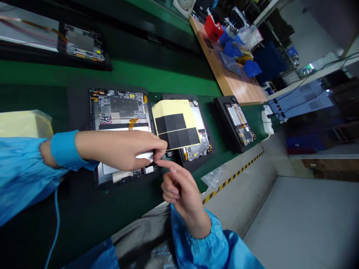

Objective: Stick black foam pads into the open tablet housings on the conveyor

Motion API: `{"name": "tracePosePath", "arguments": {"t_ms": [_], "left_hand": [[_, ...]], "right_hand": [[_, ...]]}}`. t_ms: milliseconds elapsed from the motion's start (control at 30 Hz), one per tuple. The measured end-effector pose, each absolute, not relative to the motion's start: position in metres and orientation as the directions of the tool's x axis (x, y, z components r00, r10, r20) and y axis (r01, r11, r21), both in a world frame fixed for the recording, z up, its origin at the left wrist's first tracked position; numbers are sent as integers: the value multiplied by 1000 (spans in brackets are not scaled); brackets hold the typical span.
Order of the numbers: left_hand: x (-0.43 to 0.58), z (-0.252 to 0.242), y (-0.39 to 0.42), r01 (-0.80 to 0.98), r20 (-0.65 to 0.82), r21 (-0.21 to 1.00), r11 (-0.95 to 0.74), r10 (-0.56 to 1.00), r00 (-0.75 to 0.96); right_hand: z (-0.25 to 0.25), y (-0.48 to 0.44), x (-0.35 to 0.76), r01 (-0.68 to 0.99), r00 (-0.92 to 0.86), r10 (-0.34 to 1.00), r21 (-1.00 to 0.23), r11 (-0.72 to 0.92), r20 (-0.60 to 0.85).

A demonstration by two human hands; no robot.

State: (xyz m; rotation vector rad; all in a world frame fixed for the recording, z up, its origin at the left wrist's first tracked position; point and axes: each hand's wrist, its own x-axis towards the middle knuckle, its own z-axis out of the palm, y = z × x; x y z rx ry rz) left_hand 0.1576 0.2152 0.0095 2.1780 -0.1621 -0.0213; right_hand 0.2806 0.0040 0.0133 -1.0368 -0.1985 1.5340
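Pinching a white strip [144,156] between fingers and thumb, your left hand [117,149] sits over the lower part of an open tablet [120,108], which lies in a black tray [93,112] on a green conveyor belt [112,73]. Your right hand [179,190] curls its lower fingers and extends an index fingertip [160,162] to just beside the white strip; you cannot tell whether this hand grasps anything. A yellow-backed sheet [168,112] bearing black pads [179,136] lies just beyond your left fingers, across a second tablet [195,157]. A third tablet [238,125] lies farther along the belt. Blue sleeves [22,172] cover both arms, and a pale yellow block [25,125] lies left of your wrist. A wooden bench [232,71] with blue bins [234,48] stands beyond the belt.
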Motion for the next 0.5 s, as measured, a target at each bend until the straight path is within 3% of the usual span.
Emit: {"name": "tracePosePath", "arguments": {"t_ms": [200,500], "left_hand": [[157,11,214,-96,37,808,-582,-112,993],[156,11,217,-75,3,815,-575,-126,992]], "right_hand": [[7,1,278,-691,124,894,-684,-234,-431],[6,-2,276,-776,36,909,-585,-236,-415]]}}
